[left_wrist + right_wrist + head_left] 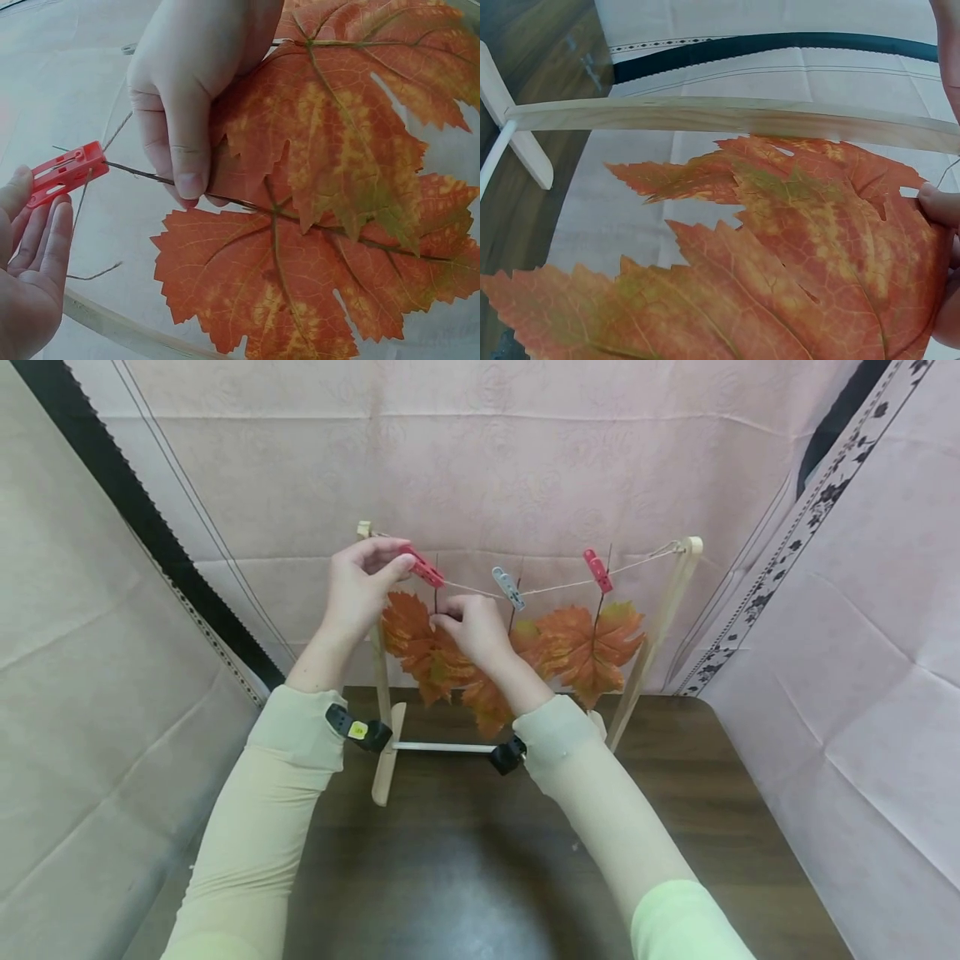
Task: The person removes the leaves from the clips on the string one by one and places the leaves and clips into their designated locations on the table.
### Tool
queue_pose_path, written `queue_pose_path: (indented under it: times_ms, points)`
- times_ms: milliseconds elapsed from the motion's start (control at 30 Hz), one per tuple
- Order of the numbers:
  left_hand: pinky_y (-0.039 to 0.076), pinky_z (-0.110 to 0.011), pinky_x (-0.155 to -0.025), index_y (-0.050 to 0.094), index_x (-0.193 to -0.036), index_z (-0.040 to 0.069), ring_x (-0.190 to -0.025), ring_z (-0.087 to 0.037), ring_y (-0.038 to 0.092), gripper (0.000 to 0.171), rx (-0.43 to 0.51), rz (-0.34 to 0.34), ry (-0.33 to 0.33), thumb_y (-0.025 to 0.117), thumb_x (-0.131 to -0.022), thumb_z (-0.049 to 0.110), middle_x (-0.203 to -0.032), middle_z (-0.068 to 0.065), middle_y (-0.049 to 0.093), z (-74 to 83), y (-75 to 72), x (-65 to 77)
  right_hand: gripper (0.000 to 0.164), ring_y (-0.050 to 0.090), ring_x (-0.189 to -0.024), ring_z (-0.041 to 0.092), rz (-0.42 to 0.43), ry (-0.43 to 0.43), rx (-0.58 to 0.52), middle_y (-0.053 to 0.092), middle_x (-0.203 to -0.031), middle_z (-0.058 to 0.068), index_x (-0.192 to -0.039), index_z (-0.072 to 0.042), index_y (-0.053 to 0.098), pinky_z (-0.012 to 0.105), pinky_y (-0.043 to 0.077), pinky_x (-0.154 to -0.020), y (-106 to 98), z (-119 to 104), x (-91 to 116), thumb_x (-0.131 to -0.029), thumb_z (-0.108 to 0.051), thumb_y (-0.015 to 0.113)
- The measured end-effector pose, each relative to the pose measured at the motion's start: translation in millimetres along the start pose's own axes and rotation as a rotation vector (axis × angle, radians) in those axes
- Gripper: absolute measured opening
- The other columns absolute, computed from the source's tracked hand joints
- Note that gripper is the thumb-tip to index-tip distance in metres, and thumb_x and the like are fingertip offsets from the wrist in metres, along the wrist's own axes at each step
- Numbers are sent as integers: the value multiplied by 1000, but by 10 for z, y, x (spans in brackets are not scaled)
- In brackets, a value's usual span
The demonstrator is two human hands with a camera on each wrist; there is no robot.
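My left hand (356,589) pinches a red clothespin (425,568) by its handle end, at the left of a sagging string (468,588). In the left wrist view a thin dark leaf stem (139,172) runs to the clothespin's jaw end. My right hand (476,627) grips that stem just above the blade of an orange leaf (232,277), thumb pressed over it. Beside the right hand, a grey-blue clothespin (507,587) holds another stem on the string. Farther right, a second red clothespin (597,570) holds an orange-yellow leaf (592,652). The leaves overlap in the middle.
The string spans two wooden posts, the right post (660,627) leaning outward. A white rod (442,747) joins the posts low down, and a wooden foot (388,756) sits on the dark wood table (420,860). Pale cloth (487,468) hangs behind and on both sides.
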State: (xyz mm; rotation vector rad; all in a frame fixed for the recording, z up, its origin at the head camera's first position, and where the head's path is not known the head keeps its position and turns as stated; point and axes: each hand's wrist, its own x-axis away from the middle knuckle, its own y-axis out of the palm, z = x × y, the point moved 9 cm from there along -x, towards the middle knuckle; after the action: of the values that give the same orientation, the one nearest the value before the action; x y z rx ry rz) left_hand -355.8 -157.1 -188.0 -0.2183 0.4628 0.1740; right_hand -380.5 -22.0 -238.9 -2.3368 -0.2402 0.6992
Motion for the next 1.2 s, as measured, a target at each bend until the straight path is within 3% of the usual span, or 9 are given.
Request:
queue_pose_path:
  times_ms: [200,467,700,967,1200]
  points:
    - [54,-21,-84,65,-111,0,-82,-9,65,32,102,39,1,68,-84,18,-89,6,66,15,-39,0,16,59,-75,14,-27,17,6,72,-91,5,-95,-8,73,22,54,-74,30,35,17,-90,-19,62]
    - [54,-21,-82,65,-108,-1,-80,-10,65,31,238,115,-6,71,-82,15,-88,3,67,89,-105,3,16,58,-71,14,-37,-8,28,72,-88,5,-92,-8,73,22,54,-70,48,7,17,-90,-21,62]
    - [54,-19,-81,67,-105,3,-84,-11,65,27,262,116,-10,71,-81,14,-89,3,67,107,-197,58,15,62,-75,13,-81,-22,86,72,-90,4,-91,-8,72,24,54,-74,86,-55,14,-90,-20,62]
    - [54,-17,-78,68,-102,4,-81,-8,66,23,273,97,3,71,-81,12,-88,4,69,90,-254,98,16,56,-67,11,-152,-130,160,70,-82,3,-89,-7,72,22,50,-64,246,-261,120,-90,-20,62]
    - [54,-15,-74,69,-97,5,-75,-7,65,18,300,125,2,72,-80,10,-83,5,69,59,-350,105,14,60,-70,9,-168,-196,172,72,-86,2,-90,-8,72,23,52,-67,403,-356,256,-90,-18,62]
